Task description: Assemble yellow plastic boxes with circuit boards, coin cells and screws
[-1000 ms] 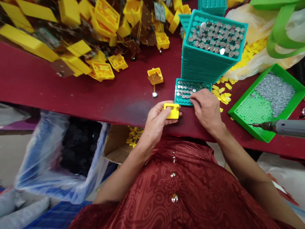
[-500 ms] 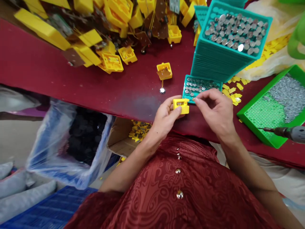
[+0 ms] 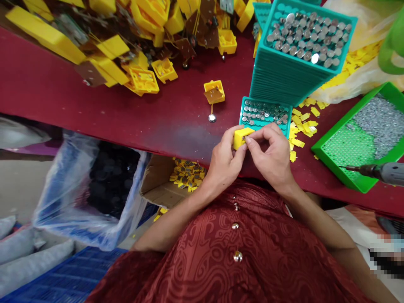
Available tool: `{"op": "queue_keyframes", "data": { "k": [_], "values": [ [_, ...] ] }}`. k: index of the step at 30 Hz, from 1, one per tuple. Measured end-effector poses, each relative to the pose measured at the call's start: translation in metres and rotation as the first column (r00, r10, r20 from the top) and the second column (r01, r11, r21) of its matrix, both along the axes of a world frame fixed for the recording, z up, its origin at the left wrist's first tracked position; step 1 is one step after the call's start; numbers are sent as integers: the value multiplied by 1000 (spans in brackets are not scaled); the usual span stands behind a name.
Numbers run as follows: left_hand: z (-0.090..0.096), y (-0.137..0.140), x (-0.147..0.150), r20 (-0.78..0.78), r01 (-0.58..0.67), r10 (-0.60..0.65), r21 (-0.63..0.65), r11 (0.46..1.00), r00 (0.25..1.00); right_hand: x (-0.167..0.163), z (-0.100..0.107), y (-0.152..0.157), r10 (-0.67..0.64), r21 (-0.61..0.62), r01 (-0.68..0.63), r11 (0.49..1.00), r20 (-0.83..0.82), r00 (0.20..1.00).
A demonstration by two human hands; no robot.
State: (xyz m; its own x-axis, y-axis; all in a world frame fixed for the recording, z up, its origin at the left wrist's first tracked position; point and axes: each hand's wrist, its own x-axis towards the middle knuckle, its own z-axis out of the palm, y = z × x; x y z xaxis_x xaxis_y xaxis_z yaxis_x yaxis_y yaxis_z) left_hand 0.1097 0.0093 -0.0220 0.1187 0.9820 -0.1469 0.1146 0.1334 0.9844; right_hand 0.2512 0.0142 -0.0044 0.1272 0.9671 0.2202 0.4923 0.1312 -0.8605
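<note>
Yellow cases (image 3: 112,45) with brown boards heap at the far left of the bench (image 3: 126,118). An opened case (image 3: 220,87) lies apart, a silver disc (image 3: 212,118) wired to it. Near the front edge, the left hand (image 3: 225,160) holds a yellow housing (image 3: 240,136) in its fingers, before a teal tray (image 3: 248,125); the right hand (image 3: 273,153) pinches narrowly at its open side, any contents hidden. Rightward, a green basket (image 3: 350,147) nears the front edge.

My box (image 3: 240,139) is yellow, my shirt (image 3: 217,252) dark red with swirls, the counter (image 3: 176,113) maroon; from the box, the trays (image 3: 280,80) at one o'clock are teal, the basket (image 3: 349,145) at three green.
</note>
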Motion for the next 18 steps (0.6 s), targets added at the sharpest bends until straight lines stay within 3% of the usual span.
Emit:
{"op": "queue_keyframes", "data": {
  "k": [3, 7, 9, 14, 18],
  "values": [
    [5, -2, -1, -69, 36, -34, 22, 999, 997, 10, 4, 4, 69, -84, -66, 994, 44, 997],
    [7, -2, -4, 26, 105, -104, -55, 993, 994, 29, 3, 15, 168, -297, -185, 937, -82, 982],
    [7, -1, -5, 65, 152, -147, -78, 985, 987, 37, 2, 19, 224, -343, -256, 904, -129, 966],
    [8, 4, -2, 233, 214, -179, -135, 967, 956, 48, 5, 20, 302, -322, -394, 861, -301, 905],
    [8, 12, 1, 372, 211, -119, -218, 953, 921, 54, 5, 9, 204, -246, -318, 916, -396, 895]
  ]
}}
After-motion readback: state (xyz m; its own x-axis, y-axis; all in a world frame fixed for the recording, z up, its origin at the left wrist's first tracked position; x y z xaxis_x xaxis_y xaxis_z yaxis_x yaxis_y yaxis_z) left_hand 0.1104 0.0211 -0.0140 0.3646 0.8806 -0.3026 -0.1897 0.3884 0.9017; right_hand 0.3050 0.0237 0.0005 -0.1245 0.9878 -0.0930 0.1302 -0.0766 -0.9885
